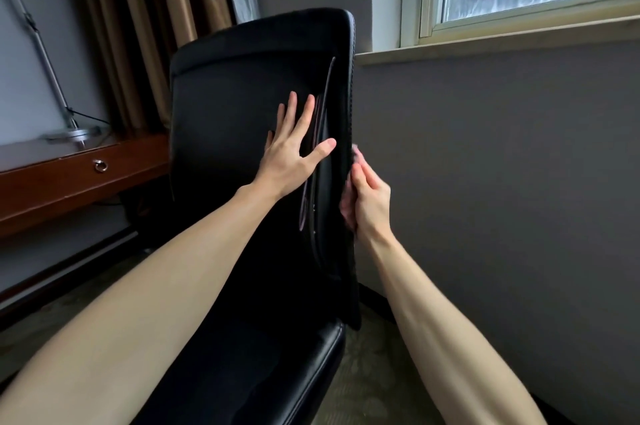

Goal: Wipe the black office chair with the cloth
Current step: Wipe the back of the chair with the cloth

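The black office chair stands in front of me with its backrest upright and its shiny seat below. My left hand lies flat on the backrest with fingers spread and straight, pressing beside a curved seam. My right hand curls round the backrest's right edge. It grips a dark cloth against that edge; a fuzzy tip shows above the fingertips. The rest of the cloth is hard to tell from the black chair.
A wooden desk with a ring-pull drawer stands at the left, carrying a metal lamp base. Brown curtains hang behind the chair. A window sill and a grey wall lie close on the right. The floor is carpeted.
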The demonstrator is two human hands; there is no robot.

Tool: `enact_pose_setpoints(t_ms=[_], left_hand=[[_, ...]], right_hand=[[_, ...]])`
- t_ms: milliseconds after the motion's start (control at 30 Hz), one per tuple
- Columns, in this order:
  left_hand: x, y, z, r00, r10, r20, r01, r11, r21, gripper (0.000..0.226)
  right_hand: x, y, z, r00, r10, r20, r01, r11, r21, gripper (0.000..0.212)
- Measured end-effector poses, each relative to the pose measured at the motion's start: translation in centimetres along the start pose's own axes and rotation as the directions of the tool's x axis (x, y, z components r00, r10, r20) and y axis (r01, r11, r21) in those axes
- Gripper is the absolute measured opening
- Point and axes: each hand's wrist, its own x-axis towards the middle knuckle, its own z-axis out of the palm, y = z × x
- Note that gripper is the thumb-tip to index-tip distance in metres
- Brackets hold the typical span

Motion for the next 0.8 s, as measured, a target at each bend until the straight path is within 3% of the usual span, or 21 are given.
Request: enact_pose_setpoints(t_ms=[133, 333, 500, 633, 800], left_hand=[[-0.9, -1.4, -0.8, 1.0, 0.001, 0.012, -0.001, 1.0, -0.016, 0.075], [-1.9, -2.2, 0.1, 0.999, -0.04, 0.024, 0.041, 0.998, -0.044, 0.079], [-2.0, -1.9, 0.3, 0.999, -0.047, 0.013, 0.048, 0.998, -0.038, 0.081], [-2.2, -1.6, 0.3, 0.998, -0.064, 0.004, 0.064, 0.998, -0.029, 0.082], [-2.3, -1.4, 0.1, 0.998, -0.068, 0.007, 0.068, 0.998, -0.017, 0.082]], right_hand=[[1.9, -2.6, 1.7, 0.997, -0.04, 0.059, 0.043, 0.998, -0.047, 0.035], [-0.2, 1.3, -1.2, 0.993, 0.014, 0.114, -0.004, 0.996, -0.09, 0.044], [-3.7, 5.9, -4.6, 0.995, 0.082, 0.057, -0.077, 0.992, -0.098, 0.039], [-3.3, 5.1, -3.7, 0.993, 0.113, 0.028, -0.11, 0.99, -0.088, 0.034], [-0.1, 1.7, -1.1, 0.999, 0.007, 0.048, 0.001, 0.987, -0.158, 0.035]])
